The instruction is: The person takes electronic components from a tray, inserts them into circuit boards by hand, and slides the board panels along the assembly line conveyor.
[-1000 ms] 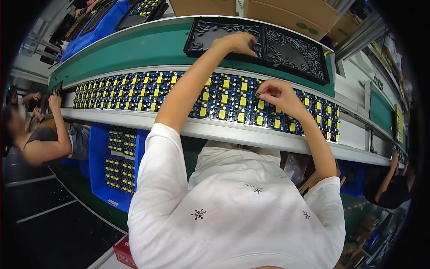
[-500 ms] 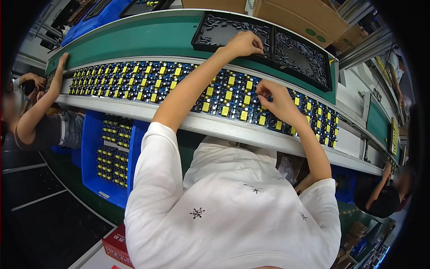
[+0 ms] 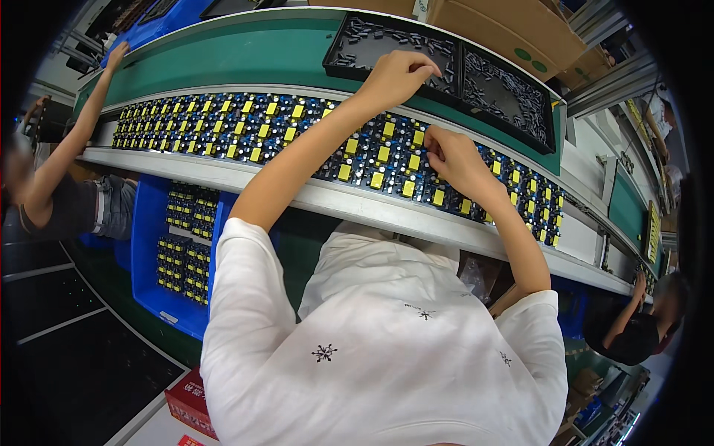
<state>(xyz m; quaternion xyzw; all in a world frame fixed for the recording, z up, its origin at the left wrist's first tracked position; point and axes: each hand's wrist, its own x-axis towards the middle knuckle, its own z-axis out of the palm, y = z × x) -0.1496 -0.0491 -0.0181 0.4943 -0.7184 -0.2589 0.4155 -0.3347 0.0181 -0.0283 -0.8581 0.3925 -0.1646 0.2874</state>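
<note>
My left hand (image 3: 399,77) hangs over the near edge of a black tray (image 3: 333,72) that holds many small dark cylindrical parts (image 3: 383,33), which look like capacitors. Its fingers are pinched together; whatever may be between them is too small to make out. Over a long panel of circuit boards (image 3: 353,160), with yellow blocks and small blue and white parts, my right hand (image 3: 455,157) is curled. Thumb and forefinger are close together just above the boards, and their tips partly hide what they touch.
A second black tray (image 3: 547,141) of dark parts adjoins the first on the green bench surface (image 3: 245,59). Below the white rail, left of me, a blue bin (image 3: 152,297) holds stacked boards. Cardboard boxes (image 3: 498,30) stand behind. Co-workers are at far left and right.
Both my hands stay in nearly the same places, with the fingers shifting slightly. The co-worker at the left has reached an arm farther over the bench.
</note>
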